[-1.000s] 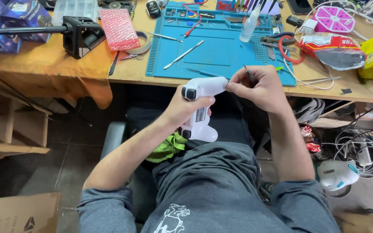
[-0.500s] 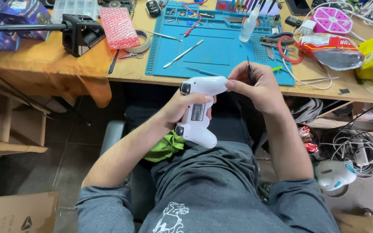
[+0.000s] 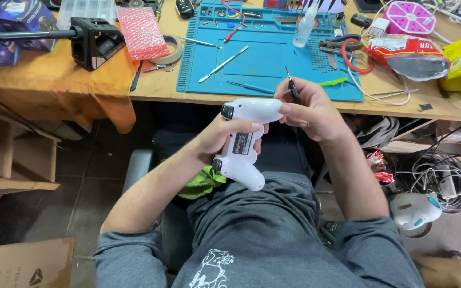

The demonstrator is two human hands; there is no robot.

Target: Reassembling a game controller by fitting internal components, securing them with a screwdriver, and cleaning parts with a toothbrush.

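White game controller [image 3: 244,144] held back-up over the lap, near the table's [image 3: 156,88] edge and below the blue work mat [image 3: 262,58]. Left hand [image 3: 225,136] wrapped around the middle of the controller, fingers curled over its back beside the dark label. Right hand [image 3: 310,109] closed around a thin dark screwdriver [image 3: 292,88], with the shaft sticking up past the knuckles and the thumb pressed against the controller's far right grip. On the mat: metal spudger [image 3: 223,64], clear bottle [image 3: 304,25], pliers [image 3: 342,47]. Left of the mat, pink bubble wrap [image 3: 144,32] and a black clamp block [image 3: 96,41].
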